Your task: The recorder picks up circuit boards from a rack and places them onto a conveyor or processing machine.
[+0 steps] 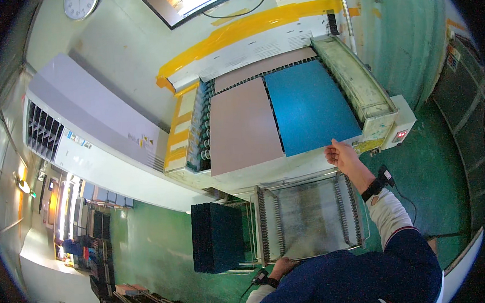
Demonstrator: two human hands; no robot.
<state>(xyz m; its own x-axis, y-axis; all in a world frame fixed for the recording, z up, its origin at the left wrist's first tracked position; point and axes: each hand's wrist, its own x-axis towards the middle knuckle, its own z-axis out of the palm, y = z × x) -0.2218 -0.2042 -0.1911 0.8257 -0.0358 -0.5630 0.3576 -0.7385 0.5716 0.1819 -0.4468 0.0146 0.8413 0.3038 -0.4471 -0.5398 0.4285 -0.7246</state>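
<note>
A blue flat panel lies on the roller conveyor at the right. At its near edge is my right hand, fingers curled and fingertips on the rim of the panel. To its left sits a pinkish-beige panel, and another beige panel lies farther back. Below the conveyor stands a slotted metal rack with toothed side rails. My left hand is closed at the rack's near edge, its fingers partly hidden.
A stack of dark panels stands left of the rack. The conveyor's right side wall ends at a control box. A white air conditioner fills the left. Above are a screen and a wall clock.
</note>
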